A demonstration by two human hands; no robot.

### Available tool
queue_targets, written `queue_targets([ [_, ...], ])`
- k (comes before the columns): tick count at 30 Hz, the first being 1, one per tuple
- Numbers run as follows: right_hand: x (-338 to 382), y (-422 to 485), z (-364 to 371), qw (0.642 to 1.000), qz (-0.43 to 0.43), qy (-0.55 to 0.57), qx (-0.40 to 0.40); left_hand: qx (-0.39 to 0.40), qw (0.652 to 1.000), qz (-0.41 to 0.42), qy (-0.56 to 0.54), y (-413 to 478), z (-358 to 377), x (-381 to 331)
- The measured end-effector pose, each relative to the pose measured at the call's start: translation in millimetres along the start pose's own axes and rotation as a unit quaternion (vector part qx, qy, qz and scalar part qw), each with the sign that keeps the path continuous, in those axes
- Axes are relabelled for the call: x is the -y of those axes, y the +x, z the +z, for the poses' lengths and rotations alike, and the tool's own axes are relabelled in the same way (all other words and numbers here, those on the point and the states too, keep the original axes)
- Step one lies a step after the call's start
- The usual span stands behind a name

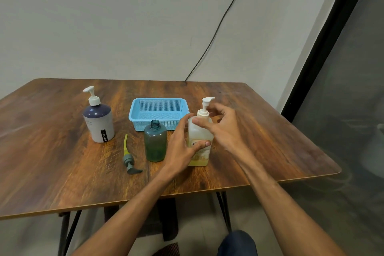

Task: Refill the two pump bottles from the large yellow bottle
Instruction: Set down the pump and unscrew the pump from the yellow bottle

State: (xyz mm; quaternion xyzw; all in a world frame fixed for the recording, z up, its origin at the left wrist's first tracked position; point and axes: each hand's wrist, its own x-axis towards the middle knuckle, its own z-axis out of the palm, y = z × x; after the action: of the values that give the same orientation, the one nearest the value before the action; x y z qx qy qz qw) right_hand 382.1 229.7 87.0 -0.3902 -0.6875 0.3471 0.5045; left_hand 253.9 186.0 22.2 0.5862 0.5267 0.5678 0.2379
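The brown wood-grain tabletop (62, 162) keeps everything within reach. A pale blue perforated plastic basket (133, 110) sits at the back. The white-and-navy pump bottle (99, 124) stands at the left with its pump on, apparently waiting its turn. The large yellow translucent bottle (200, 131) stands upright right of centre. The left hand (180, 151) grips its body, thumb across the label, likely to steady it. The right hand (224, 129) curls thumb and fingers round the collar of its white pump (204, 108), seemingly to unscrew it. Just beside, the green translucent bottle (155, 143) stands open-necked, ready for filling. Its grey pump (128, 162), with a yellow tube, lies on the tabletop to its left
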Motion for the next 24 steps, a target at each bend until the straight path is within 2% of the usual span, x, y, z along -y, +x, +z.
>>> queue_targets([
  [4,-2,1,11,0.997,-0.007,-0.022,-0.07,0.005,1.0,-0.005,-0.009,0,-1,0],
  [9,-3,9,-9,0.998,0.013,0.032,0.051,0.009,1.0,-0.005,-0.007,0,-2,0],
  [10,-3,10,-13,0.998,0.011,0.033,0.056,0.008,1.0,-0.005,-0.007,0,-1,-1],
  [15,0,5,1,0.999,-0.008,0.016,-0.037,0.002,1.0,-0.012,-0.01,0,1,0],
  [17,0,6,6,0.999,-0.012,-0.006,-0.05,0.003,1.0,-0.012,-0.014,0,0,1],
  [21,4,12,-8,0.997,0.005,0.05,0.061,0.005,1.0,-0.009,-0.02,0,-1,1],
  [24,2,11,-15,0.996,0.007,0.055,0.075,0.005,1.0,-0.01,-0.014,0,0,2],
])
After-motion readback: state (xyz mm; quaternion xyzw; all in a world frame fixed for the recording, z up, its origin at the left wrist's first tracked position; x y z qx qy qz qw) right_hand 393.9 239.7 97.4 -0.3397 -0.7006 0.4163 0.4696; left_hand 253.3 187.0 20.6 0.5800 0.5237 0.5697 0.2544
